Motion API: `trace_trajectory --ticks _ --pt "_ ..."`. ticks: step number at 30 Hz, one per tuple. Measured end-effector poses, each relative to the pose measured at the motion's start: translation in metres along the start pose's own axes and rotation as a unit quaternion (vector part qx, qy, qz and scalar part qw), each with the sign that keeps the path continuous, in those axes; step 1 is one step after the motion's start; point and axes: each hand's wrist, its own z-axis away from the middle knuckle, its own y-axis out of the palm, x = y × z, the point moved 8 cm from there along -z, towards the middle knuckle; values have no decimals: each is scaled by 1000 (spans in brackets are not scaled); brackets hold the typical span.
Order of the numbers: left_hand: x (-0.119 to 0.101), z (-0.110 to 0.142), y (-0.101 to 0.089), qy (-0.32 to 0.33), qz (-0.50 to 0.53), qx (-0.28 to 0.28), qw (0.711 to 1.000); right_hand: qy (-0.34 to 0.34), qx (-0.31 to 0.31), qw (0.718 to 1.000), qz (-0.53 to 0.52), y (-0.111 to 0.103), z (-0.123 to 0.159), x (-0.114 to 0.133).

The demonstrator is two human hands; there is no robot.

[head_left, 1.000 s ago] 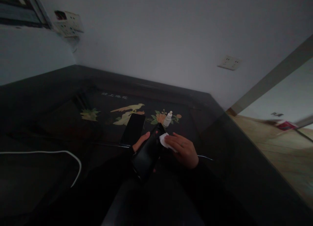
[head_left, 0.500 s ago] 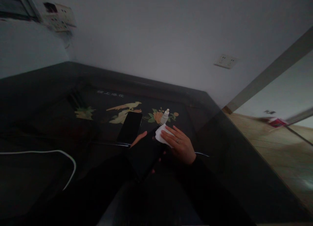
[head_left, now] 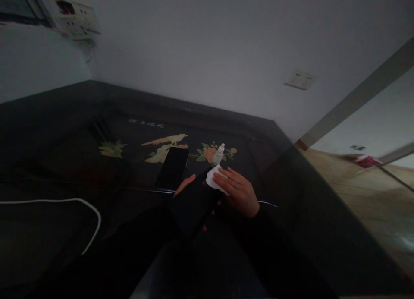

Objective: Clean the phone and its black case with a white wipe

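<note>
Two bare hands work above a black lacquered bench (head_left: 194,108), viewed from overhead in dim light. The left hand (head_left: 185,184) has its grip clenched on a dark flat object (head_left: 194,204): the thumb lies along one long edge, and fingertips (head_left: 204,228) show at the opposite edge. The object nearly merges with a dark sleeve (head_left: 145,251), so its outline is hard to make out, and its kind cannot be told.

The right hand (head_left: 238,191) grasps a white wipe (head_left: 214,179) under curled fingers, with a ring (head_left: 236,185) on one finger. The wipe touches the far end of the dark object — held between the two hands.

Just beyond the wipe stands a small white dropper bottle (head_left: 218,155), upright on an inlaid flower spray (head_left: 207,153). A black smartphone (head_left: 172,168) lies face up just beside the left thumb, below an inlaid bird (head_left: 164,143). A white cable (head_left: 64,200) curves across the near left of the bench. A wall socket (head_left: 300,80) is set in the wall beyond; a tiled floor (head_left: 355,191) shows at right.
</note>
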Motion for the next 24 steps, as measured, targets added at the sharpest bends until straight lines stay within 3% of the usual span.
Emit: trace_trajectory --ticks 5,10,17,21,24 --pt "-17 8 -3 42 -10 -16 999 -3 -27 999 -16 -6 2 0" --pt "3 -2 -7 -13 -19 -66 998 10 -8 1000 -9 -1 -2 0" --pt "-12 -3 -15 37 -14 -11 999 7 -23 999 -21 -5 2 -2" --pt "-10 4 -10 41 -17 -53 998 12 -30 999 -28 -8 0 -2" --pt "2 2 -6 6 -21 -74 997 16 -25 999 -25 -7 -2 -1"
